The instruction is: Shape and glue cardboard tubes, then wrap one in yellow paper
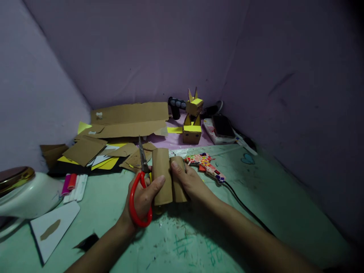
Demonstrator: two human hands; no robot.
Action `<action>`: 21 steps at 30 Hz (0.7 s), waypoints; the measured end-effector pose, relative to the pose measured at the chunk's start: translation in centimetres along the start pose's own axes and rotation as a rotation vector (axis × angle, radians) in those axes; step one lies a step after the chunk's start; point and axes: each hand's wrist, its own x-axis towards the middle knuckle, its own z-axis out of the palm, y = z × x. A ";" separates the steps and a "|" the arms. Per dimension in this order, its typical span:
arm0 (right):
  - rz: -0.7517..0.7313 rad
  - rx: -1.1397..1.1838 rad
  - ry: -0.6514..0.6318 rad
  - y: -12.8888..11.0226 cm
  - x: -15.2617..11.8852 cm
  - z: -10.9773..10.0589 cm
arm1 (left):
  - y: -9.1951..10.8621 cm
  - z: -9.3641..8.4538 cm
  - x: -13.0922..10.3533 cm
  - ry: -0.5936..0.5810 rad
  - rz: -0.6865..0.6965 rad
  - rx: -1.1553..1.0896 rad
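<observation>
Two cardboard tubes [167, 177] lie side by side near the middle of the green table [270, 197], touching each other. The left hand [143, 197] is closed around the red scissors [140, 189], blades pointing up, and its thumb presses on the left tube. The right hand [191, 182] grips the right tube with curled fingers. A glue gun [206, 165] lies just beside. Cardboard scraps [113, 136] crowd the far left edge; the table's right side seems free, though it is dark.
</observation>
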 end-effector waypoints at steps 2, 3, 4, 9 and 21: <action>0.029 0.027 -0.017 -0.2 -0.1 0.0 | 0.0 0.0 0.0 -0.004 -0.011 -0.009; 0.041 0.041 -0.025 -0.4 -0.2 0.1 | 0.1 0.0 0.0 -0.009 -0.013 -0.003; 0.054 0.052 -0.032 -0.5 -0.3 0.1 | 0.1 0.1 0.0 -0.011 -0.015 0.002; 0.074 0.057 -0.052 -1.1 -0.6 0.3 | 0.5 0.4 -0.1 0.039 -0.030 -0.025; -0.107 -0.110 0.002 -0.7 -0.7 0.2 | -0.3 -0.2 -0.3 -0.009 0.115 0.051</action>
